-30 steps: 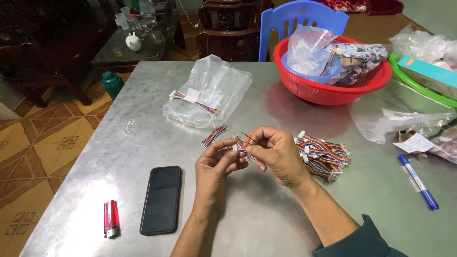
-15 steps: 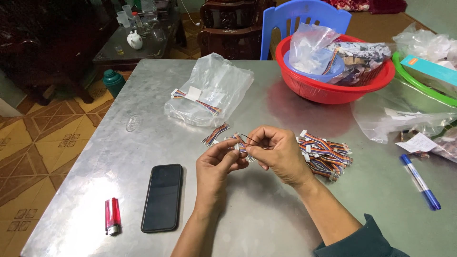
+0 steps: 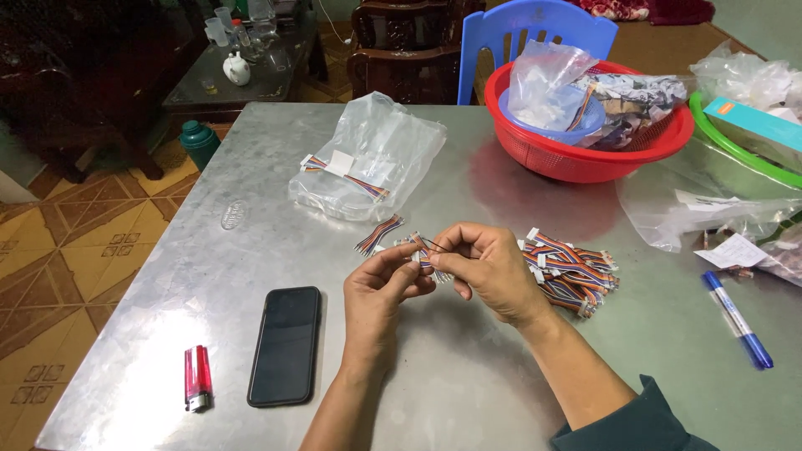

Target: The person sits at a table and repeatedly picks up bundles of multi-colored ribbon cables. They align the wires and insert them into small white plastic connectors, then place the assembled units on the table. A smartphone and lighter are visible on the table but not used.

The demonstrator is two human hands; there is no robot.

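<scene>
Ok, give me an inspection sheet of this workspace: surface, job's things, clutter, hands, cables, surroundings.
Surface: metal table, shiny, scuffed.
Job's things: small multicoloured wire bundle pinched between both hands; pile of wire harnesses beside the right hand; clear bag of harnesses.
Clutter: black phone, red lighter, blue pen, red basket of bags, green basin.
Hands: left hand and right hand both grip the bundle.
Cables: loose harness lying on the table.
Surroundings: blue plastic chair, dark wooden furniture, tiled floor.
</scene>
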